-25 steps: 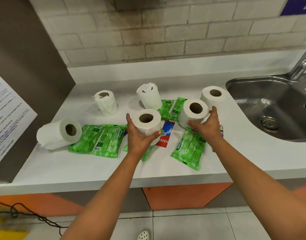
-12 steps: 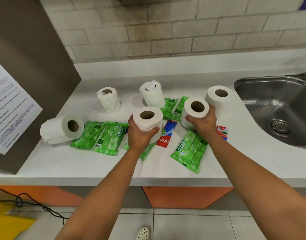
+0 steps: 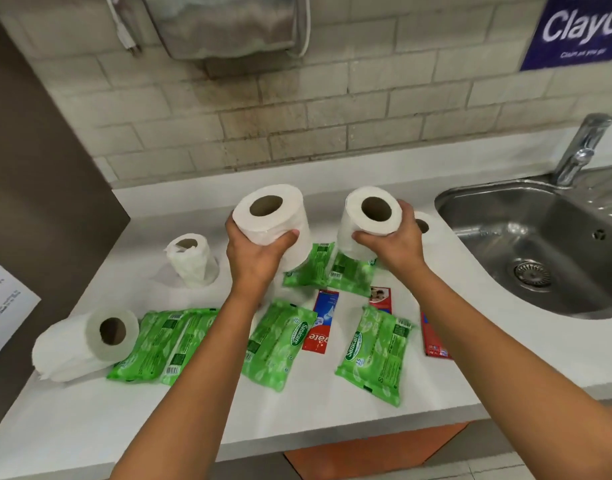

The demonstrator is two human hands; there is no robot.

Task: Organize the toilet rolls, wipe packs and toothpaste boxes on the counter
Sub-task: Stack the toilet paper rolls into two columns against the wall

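We see the left hand (image 3: 254, 258) wrapped around a white, soft-papered toilet roll with a brown cardboard core (image 3: 275, 223), its fingers (image 3: 287, 237) curled tight on the side, the roll raised above the smooth white desk (image 3: 89, 407). The right hand (image 3: 394, 244) grips a second white toilet roll (image 3: 368, 220) the same way, tilted with its core toward us. Below them lie glossy green plastic wipe packs (image 3: 278, 344), flat and crinkled, and flat red-and-blue cardboard toothpaste boxes (image 3: 321, 322) between the packs. A loosely wound, ragged white roll (image 3: 193, 259) stands upright to the left; another white roll lying on its side (image 3: 89, 341) touches the leftmost green packs at the desk's left end. A further roll (image 3: 425, 226) peeks out behind the right hand. At the right sits a rounded stainless steel sink (image 3: 540, 244) with a chrome tap (image 3: 580, 147). Behind runs a pale, stained brick-tile wall (image 3: 297, 109) carrying a blue sign (image 3: 578, 29).
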